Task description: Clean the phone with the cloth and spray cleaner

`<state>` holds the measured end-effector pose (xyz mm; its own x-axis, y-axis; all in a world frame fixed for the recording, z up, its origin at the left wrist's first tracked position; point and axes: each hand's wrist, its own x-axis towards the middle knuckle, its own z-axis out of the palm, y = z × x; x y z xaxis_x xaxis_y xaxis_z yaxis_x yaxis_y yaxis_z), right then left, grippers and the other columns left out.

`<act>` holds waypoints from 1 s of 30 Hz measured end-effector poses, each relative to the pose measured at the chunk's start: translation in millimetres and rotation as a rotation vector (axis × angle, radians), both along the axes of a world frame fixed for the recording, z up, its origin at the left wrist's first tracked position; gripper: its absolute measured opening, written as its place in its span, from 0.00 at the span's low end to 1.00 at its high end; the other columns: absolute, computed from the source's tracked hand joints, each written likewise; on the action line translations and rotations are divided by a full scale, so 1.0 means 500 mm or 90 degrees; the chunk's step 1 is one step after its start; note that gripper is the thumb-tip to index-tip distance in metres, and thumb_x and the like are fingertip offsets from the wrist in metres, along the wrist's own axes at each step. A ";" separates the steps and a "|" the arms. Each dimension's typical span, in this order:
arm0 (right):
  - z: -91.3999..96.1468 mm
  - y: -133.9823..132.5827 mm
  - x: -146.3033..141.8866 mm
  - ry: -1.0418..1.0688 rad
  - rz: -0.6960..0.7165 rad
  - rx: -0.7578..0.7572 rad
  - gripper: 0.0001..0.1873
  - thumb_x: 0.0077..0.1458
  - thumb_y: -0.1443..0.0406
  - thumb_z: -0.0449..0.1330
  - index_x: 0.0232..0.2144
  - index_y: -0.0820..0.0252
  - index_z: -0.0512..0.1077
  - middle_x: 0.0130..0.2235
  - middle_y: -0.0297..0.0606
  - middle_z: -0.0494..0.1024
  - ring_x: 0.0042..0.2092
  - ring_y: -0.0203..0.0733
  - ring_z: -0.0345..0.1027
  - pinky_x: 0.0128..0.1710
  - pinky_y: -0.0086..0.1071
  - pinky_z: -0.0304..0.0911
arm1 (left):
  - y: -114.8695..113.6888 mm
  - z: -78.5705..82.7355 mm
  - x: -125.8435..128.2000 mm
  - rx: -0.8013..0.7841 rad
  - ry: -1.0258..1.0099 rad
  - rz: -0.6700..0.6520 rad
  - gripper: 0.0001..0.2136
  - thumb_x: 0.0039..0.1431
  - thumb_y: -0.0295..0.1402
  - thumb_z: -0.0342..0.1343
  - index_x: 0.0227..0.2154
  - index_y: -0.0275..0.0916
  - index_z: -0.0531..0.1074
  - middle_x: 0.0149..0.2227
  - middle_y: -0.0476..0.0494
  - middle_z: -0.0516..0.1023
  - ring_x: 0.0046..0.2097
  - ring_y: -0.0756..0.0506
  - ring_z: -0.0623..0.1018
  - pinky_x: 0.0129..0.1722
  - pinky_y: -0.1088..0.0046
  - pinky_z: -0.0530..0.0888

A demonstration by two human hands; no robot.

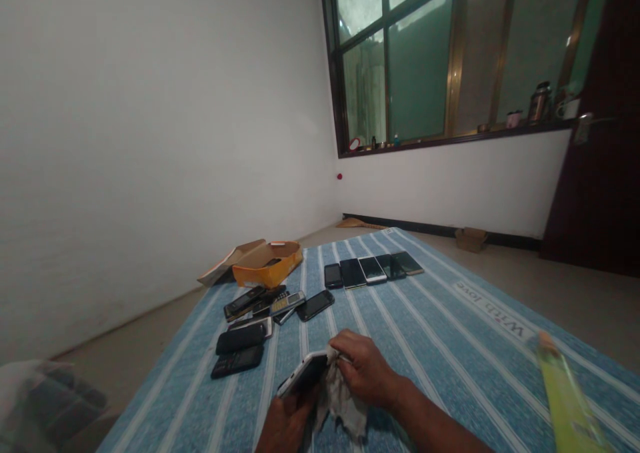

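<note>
Holding a silver smartphone (301,374) in your left hand (286,424), fingers curled around it, you pinch a grey cloth (341,400) against its end with your right hand (364,368), above a blue striped mat (440,320), a row of phones (373,270) lying beyond.

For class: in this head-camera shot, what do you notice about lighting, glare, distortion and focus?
Head view: the window glares palely in its upper panes; the white wall leans from wide-angle distortion; the left hand and its phone sit in dim shadow; the bag at lower left looks soft and blurred.
</note>
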<state>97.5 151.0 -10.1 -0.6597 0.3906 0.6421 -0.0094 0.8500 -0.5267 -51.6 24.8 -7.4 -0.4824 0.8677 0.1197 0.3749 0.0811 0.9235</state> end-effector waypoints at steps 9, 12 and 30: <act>-0.008 -0.005 -0.004 -0.018 -0.025 0.044 0.18 0.51 0.75 0.51 0.43 0.58 0.70 0.39 0.39 0.75 0.41 0.41 0.70 0.40 0.29 0.62 | -0.002 -0.001 -0.001 0.012 0.030 0.021 0.12 0.47 0.43 0.60 0.27 0.40 0.81 0.29 0.42 0.84 0.36 0.37 0.80 0.40 0.66 0.77; -0.007 -0.002 0.000 -0.036 -0.085 0.102 0.17 0.49 0.76 0.51 0.40 0.58 0.70 0.37 0.39 0.75 0.39 0.41 0.68 0.36 0.29 0.59 | -0.001 0.009 -0.002 -0.008 0.083 0.019 0.08 0.45 0.39 0.59 0.23 0.41 0.79 0.27 0.44 0.83 0.37 0.36 0.81 0.41 0.65 0.77; -0.018 0.005 0.000 -0.199 -0.180 0.240 0.10 0.51 0.73 0.60 0.37 0.57 0.70 0.35 0.36 0.75 0.32 0.40 0.66 0.29 0.31 0.48 | 0.003 -0.001 -0.020 0.026 0.033 0.075 0.24 0.45 0.46 0.63 0.43 0.36 0.81 0.46 0.34 0.84 0.49 0.32 0.82 0.52 0.57 0.75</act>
<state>97.6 153.5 -19.3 -0.7443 0.3608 0.5620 0.3533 0.9268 -0.1271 -61.4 26.4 -8.1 -0.5733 0.7990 0.1813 0.4123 0.0901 0.9066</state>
